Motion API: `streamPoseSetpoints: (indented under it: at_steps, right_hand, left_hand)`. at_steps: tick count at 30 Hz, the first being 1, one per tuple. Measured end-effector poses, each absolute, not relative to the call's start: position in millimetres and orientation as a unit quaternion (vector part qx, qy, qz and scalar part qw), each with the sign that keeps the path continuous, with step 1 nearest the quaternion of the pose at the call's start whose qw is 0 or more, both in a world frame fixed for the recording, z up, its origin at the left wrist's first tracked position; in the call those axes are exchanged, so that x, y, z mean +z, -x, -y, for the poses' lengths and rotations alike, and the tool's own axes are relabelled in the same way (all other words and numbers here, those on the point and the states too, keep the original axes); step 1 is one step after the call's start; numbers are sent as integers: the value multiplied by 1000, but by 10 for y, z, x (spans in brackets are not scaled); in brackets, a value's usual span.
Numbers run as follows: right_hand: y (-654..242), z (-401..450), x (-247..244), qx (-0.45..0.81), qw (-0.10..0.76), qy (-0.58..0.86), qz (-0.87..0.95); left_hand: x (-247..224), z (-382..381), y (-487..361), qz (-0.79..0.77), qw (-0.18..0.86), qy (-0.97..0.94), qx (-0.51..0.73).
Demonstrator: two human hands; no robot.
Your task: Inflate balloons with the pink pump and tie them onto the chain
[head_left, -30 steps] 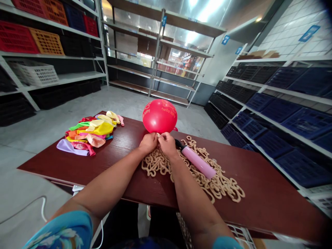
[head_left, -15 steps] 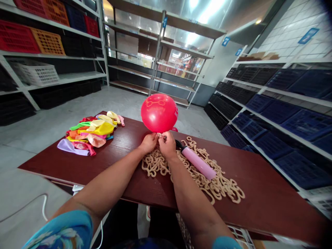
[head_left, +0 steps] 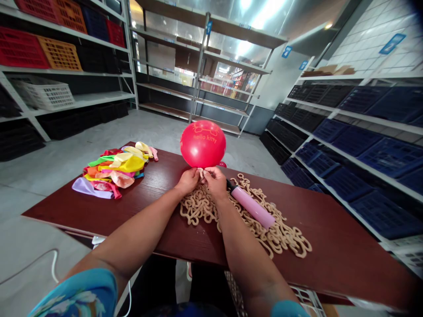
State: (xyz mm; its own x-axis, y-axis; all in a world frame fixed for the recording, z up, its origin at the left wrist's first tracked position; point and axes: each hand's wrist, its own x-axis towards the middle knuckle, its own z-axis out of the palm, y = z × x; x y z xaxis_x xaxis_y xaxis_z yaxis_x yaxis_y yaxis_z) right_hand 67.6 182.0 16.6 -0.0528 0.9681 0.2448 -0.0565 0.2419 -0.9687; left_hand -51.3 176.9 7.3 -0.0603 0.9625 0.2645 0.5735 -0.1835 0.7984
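Observation:
An inflated red balloon (head_left: 202,144) with yellow "hello kitty" print stands upright above my hands, over the table's far edge. My left hand (head_left: 189,181) is closed, pinching at the balloon's neck from the left. From the right, my right hand (head_left: 216,181) is closed too, its thumb and fingertips at the same neck. A small pale loop shows between the fingertips; whether it is the balloon's neck or a cord I cannot tell. Beneath the hands lies a heap of curly tan pieces (head_left: 197,206). A pink hand pump (head_left: 253,206) with a black end rests on it, just right of my right hand.
On the left of the dark red-brown table (head_left: 142,211) lies a pile of uninflated coloured balloons (head_left: 115,169). Another red round thing (head_left: 222,164) partly shows behind the right hand. Shelves with crates (head_left: 370,154) line both sides, and a metal rack (head_left: 198,88) stands behind.
The balloon has turned, so its printed lettering now faces me. My right hand's fingers have shifted and loosened slightly at the neck, showing the pale loop more clearly.

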Motion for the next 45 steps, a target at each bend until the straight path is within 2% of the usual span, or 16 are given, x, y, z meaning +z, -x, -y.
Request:
streamPoseSetpoints:
  at_steps: [5,10,17,24,33,39,45]
  right_hand:
    - [-676,-1809,183,505,536,401,544]
    - [-685,-1811,167,489,541,398,557]
    - [-696,-1825,159,498,552,404,533]
    - [-708,-1876,90,442,567,434,543]
    - [-757,-1922,34,284,596,502,558]
    - [-742,-1941,-39,296,611,511,527]
    - [-697,-1967,-122,365,622,492,488]
  left_hand:
    - [57,-1773,530,-570,262,-644,438]
    - [-5,-1794,521,-549,323,-607,475]
    - [123,-1688,433,-441,568,-475,507]
    - [292,-1563,476,-378,673,-448,451]
    - [326,-1516,451,-373,706,-455,394]
    - [304,-1511,457,-391,686,-498,358]
    - [236,-1559,490,-405,582,-599,372]
